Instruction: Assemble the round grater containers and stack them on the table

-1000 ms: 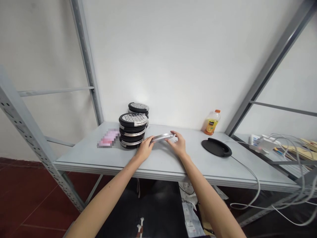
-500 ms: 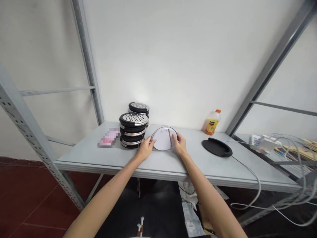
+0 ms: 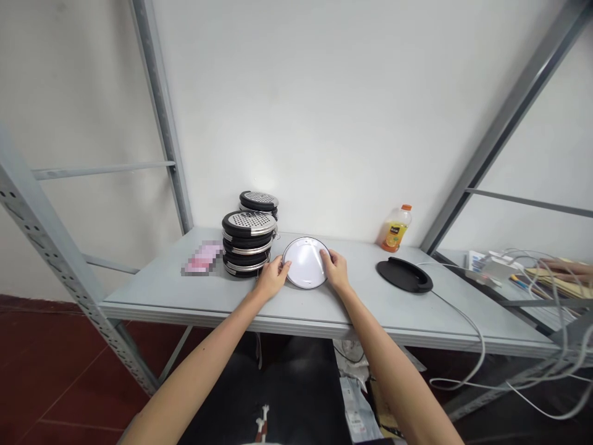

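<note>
A round disc (image 3: 306,264) with a pale, glossy, mirror-like face and a thin dark rim is held between both hands, tilted toward me over the grey shelf top. My left hand (image 3: 272,277) grips its left edge, thumb on the face and the other fingers partly hidden behind. On the right edge my right hand (image 3: 335,269) is closed the same way. Just left of my left hand stands a stack of round black and silver pieces (image 3: 249,244), the top one a perforated metal plate with a black rim. A second, similar stack (image 3: 259,200) is behind it.
An orange-capped juice bottle (image 3: 397,228) stands near the wall. Before it lies a black oval tray-like piece (image 3: 404,275) with a white cable. A blurred pink item (image 3: 202,258) is at left. Another person's hand (image 3: 569,269) appears far right, by cables and cardboard.
The disc has tilted, so its face shows rounder and the brown streak reflected on it has gone. Another person's hand has come into view at far right.
</note>
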